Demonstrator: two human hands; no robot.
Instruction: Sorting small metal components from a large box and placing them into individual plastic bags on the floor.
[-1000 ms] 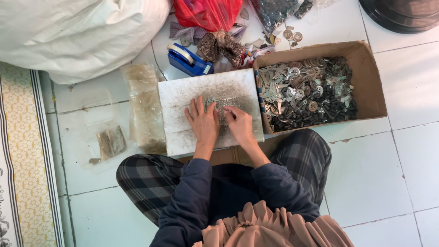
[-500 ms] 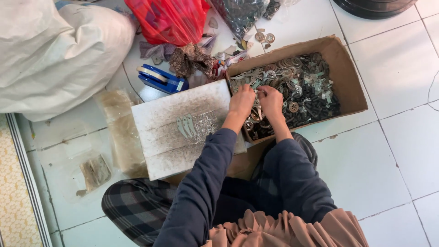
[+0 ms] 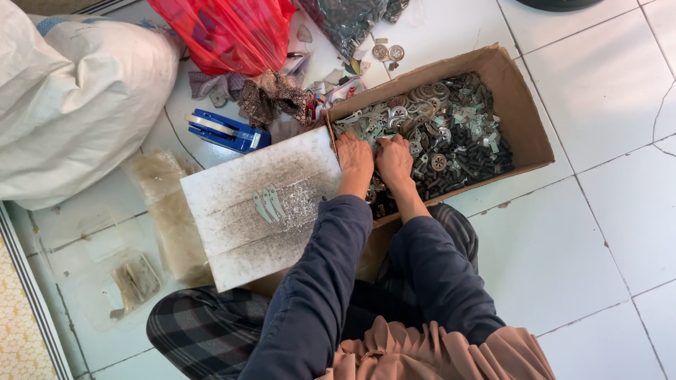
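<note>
We had both hands down in the cardboard box (image 3: 524, 105) of small metal parts (image 3: 451, 134). Half a second before they had only been reaching the box's near edge; a full second before they had been working on the white board (image 3: 239, 225) in front of us. Our left hand (image 3: 354, 156) lay palm down on the parts at the box's left end, fingers bent into the heap, and our right hand (image 3: 394, 158) lay touching it on the right, its fingers likewise dug in. Whether either hand gripped a piece we could not tell, because the fingertips were buried. Three flat curved metal pieces (image 3: 267, 204) lay side by side on the board, where earlier a looser cluster had sat under our hands. A blue tape dispenser (image 3: 227, 131) lay just beyond the board, with a red plastic bag (image 3: 225, 32) farther off.
</note>
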